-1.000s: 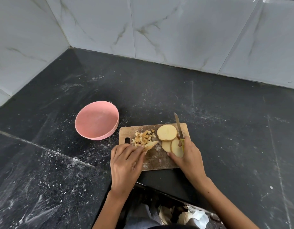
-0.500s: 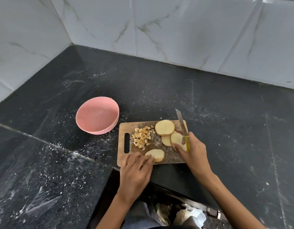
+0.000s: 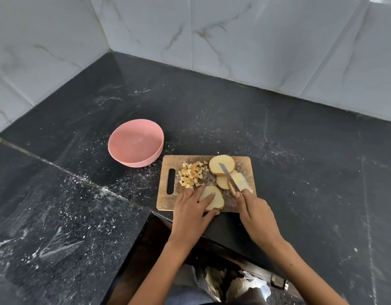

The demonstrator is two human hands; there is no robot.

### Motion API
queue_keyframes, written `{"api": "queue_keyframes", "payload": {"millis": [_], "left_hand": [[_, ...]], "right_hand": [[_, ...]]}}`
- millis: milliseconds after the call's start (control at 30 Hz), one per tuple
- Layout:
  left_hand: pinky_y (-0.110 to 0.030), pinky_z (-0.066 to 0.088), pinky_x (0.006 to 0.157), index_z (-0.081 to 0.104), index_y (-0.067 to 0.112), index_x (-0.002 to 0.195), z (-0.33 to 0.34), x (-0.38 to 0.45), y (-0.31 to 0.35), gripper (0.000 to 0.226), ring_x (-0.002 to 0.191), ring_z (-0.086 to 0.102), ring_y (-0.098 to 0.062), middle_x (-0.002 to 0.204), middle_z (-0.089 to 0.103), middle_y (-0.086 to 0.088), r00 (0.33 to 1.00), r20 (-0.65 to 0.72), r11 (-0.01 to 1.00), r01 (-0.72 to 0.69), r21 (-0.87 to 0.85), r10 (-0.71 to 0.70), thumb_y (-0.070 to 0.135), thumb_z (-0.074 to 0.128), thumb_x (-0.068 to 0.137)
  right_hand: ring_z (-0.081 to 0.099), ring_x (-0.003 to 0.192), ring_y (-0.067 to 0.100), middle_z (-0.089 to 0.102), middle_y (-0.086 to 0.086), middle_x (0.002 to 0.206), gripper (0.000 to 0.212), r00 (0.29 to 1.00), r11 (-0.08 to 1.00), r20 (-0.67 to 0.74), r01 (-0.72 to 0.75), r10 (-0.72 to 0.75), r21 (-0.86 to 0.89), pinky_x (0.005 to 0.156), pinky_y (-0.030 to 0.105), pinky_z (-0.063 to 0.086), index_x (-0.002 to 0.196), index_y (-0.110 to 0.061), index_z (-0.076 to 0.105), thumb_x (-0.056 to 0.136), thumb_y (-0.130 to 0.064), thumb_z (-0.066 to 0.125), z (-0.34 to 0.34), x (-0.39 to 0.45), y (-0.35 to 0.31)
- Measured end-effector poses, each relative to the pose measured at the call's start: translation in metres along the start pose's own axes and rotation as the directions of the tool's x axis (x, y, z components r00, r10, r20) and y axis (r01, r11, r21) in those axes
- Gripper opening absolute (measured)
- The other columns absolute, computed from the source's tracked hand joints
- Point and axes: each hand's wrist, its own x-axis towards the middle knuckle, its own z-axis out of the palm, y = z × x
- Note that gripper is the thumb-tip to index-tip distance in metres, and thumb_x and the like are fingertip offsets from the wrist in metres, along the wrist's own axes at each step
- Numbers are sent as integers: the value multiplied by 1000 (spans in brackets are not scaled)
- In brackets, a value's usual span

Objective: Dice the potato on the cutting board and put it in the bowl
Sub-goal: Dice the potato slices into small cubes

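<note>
Where black flour-dusted counter (image 3: 278, 150) meets marble-veined wall tiles (image 3: 256, 40), our left hand (image 3: 190, 213) presses potato slice (image 3: 213, 198) flat-fingered; right hand (image 3: 257, 213) grips knife (image 3: 228, 178); no writing legible.

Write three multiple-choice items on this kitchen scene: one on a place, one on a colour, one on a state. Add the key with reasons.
1. Where does the diced potato lie?
A. in the bowl
B. on the cutting board
C. on the counter

2. What colour is the bowl?
A. pink
B. green
C. white

3. What is the right hand doing?
A. resting open
B. lifting the bowl
C. holding the knife

Key: 1 B, the cubes sit on the cutting board beside its handle slot. 2 A, the bowl is pink and holds nothing. 3 C, its fingers grip the knife over the slices, while the left hand presses a potato slice.
</note>
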Motion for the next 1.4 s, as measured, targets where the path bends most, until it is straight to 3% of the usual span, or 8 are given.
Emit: {"api": "queue_keyframes", "payload": {"millis": [167, 367, 667, 833, 967, 1133, 1400], "left_hand": [[-34, 48, 85, 77, 27, 97, -3, 1, 5, 40, 100, 58, -20, 113, 69, 3, 993, -4, 992, 115, -49, -115, 46, 86, 62], [-29, 35, 86, 79, 29, 86, 0, 3, 15, 29, 101, 52, -16, 107, 70, 7, 959, -66, 953, 265, -147, -277, 41, 88, 61], [-32, 29, 78, 79, 24, 77, 1, 1, 16, 24, 98, 45, -17, 98, 71, 0, 966, -168, 979, 203, 15, -198, 43, 69, 65], [-31, 31, 80, 77, 26, 84, 4, 2, 16, 27, 100, 49, -19, 111, 70, 0, 978, -111, 982, 185, 49, -179, 45, 66, 68], [-32, 42, 82, 75, 27, 95, 6, 2, 15, 29, 98, 56, -20, 112, 69, 1, 986, -72, 984, 154, 87, -148, 41, 79, 69], [-33, 38, 82, 77, 26, 92, 4, 2, 16, 30, 103, 44, -19, 113, 67, 0, 980, -57, 981, 192, 26, -191, 35, 85, 65], [-31, 27, 80, 78, 26, 88, 2, 4, 25, 28, 99, 60, -27, 112, 68, -1, 970, -28, 969, 243, 46, -242, 33, 86, 63]], "right_hand": [[47, 59, 19, 48, -1, 65, 33, 979, 989, 188, -52, 79, -142, 54, 34, 32, 78, -19, 38, 101, -40, 27, -2, -3, 1], [51, 68, 23, 51, -1, 73, 29, 957, 982, 256, -99, 139, -160, 60, 35, 39, 84, -21, 40, 101, -40, 27, -4, -6, -7], [48, 70, 20, 45, -4, 75, 28, 933, 965, 313, -105, 180, -242, 67, 36, 45, 90, -20, 40, 103, -39, 23, -7, 2, -22], [50, 72, 23, 50, 0, 79, 29, 926, 959, 317, -124, 204, -254, 72, 38, 47, 91, -18, 41, 103, -37, 23, -5, 4, -25], [51, 72, 24, 52, 2, 80, 30, 925, 960, 318, -130, 208, -249, 70, 38, 47, 91, -16, 43, 103, -36, 24, -3, 5, -27], [51, 74, 25, 52, 4, 82, 29, 916, 960, 341, -128, 210, -249, 65, 36, 42, 89, -15, 39, 103, -35, 24, -2, 7, -32], [61, 93, 30, 61, 9, 103, 29, 888, 933, 386, -117, 251, -340, 66, 33, 38, 105, -12, 46, 104, -31, 24, -3, 1, -31]]}}
